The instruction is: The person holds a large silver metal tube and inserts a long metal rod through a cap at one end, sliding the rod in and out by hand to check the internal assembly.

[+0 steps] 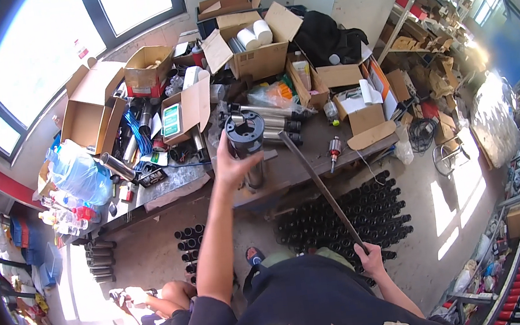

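My left hand (234,167) is closed round the side of a black round fitting (245,135) with holes in its top face. The fitting stands upright at the table's near edge, and a shiny metal cylinder (255,177) shows below it. In my right hand (369,258), low and to the right, is the near end of a long flat metal bar (321,187). The bar slants away to the left, its far end over the table near the fitting. Several metal tubes (270,116) with black ends lie just behind.
On the cluttered table (303,170) are open cardboard boxes (260,58), a clear plastic bag (83,174) and a red-tipped tool (334,149). Many black rings (351,216) stand on the floor below. Another person (163,324) sits at lower left. Shelves line the right.
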The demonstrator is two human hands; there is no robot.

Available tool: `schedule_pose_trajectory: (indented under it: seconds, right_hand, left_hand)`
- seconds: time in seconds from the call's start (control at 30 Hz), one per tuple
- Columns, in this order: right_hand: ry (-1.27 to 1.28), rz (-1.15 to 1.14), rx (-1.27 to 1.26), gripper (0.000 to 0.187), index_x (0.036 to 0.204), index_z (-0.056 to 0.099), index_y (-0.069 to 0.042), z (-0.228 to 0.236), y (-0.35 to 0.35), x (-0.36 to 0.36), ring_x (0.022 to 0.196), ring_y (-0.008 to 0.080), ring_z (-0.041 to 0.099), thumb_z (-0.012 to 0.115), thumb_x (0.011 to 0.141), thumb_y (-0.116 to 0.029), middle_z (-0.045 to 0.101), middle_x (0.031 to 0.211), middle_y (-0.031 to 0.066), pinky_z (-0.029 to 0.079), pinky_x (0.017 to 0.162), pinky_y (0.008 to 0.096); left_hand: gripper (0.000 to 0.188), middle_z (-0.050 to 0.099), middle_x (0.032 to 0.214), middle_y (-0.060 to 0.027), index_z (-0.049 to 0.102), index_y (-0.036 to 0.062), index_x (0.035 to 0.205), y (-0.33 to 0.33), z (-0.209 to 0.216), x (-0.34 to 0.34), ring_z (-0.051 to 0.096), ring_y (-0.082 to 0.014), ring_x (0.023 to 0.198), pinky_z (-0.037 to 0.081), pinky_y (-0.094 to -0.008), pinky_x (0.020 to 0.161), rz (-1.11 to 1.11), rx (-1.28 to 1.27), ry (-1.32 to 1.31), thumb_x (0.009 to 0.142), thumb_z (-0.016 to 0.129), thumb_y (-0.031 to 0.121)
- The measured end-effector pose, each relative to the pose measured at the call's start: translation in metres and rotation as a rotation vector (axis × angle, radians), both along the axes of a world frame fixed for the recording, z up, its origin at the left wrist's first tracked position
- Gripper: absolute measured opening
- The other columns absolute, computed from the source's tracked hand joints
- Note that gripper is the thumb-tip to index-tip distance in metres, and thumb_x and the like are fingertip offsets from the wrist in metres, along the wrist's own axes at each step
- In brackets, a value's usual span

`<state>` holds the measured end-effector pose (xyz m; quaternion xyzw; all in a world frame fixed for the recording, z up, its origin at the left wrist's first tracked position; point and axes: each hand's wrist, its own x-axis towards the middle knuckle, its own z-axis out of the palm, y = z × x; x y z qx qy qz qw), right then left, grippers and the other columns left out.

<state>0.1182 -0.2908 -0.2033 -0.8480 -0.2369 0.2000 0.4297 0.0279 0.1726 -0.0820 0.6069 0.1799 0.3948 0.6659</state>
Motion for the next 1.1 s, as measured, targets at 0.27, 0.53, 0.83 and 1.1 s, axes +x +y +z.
schedule_pose_trajectory:
  seconds: [0.27, 0.53, 0.83, 1.1]
  right_hand:
    - [-0.401, 0.182, -0.150, 0.033, 0.066, 0.061, -0.002, 0.075, 0.018, 0.089, 0.044, 0.0210, 0.046, 0.075, 0.085, -0.026, 0.047, 0.051, 0.0117, 0.038, 0.047, 0.0356]
    - [-0.895, 0.286, -0.118, 0.040, 0.059, 0.059, -0.006, 0.197, 0.080, 0.249, 0.047, 0.0301, 0.052, 0.082, 0.076, -0.034, 0.053, 0.053, 0.0141, 0.038, 0.048, 0.0397]
    - [-0.916, 0.432, -0.179, 0.038, 0.069, 0.066, -0.006, 0.229, 0.158, 0.242, 0.055, 0.0303, 0.061, 0.078, 0.080, -0.041, 0.060, 0.059, 0.0135, 0.046, 0.053, 0.0390]
    - [0.626, 0.845, -0.099, 0.049, 0.060, 0.051, -0.008, 0.160, 0.149, 0.060, 0.053, 0.0084, 0.049, 0.061, 0.098, -0.038, 0.053, 0.058, -0.0011, 0.038, 0.050, 0.0252]
  left_hand:
    - [0.045, 0.071, 0.092, -0.0026, 0.065, 0.0025, 0.100, 0.001, -0.007, 0.013, 0.064, -0.0101, 0.084, 0.053, -0.0284, 0.080, 0.218, 0.195, 0.073, 0.061, 0.086, 0.009]
    - [0.039, 0.067, 0.086, 0.0031, 0.067, 0.0036, 0.094, 0.010, 0.006, -0.003, 0.058, -0.0077, 0.079, 0.051, -0.0270, 0.079, -0.005, 0.153, 0.027, 0.059, 0.086, 0.007]
    - [0.049, 0.067, 0.093, 0.0003, 0.067, 0.0018, 0.101, -0.004, 0.015, 0.008, 0.058, -0.0109, 0.085, 0.050, -0.0293, 0.085, 0.001, 0.275, 0.105, 0.058, 0.087, 0.013]
    - [0.051, 0.058, 0.094, -0.0048, 0.050, 0.0010, 0.115, -0.082, -0.031, -0.097, 0.055, -0.0148, 0.083, 0.048, -0.0302, 0.076, 0.558, 0.206, 0.493, 0.080, 0.082, 0.020]
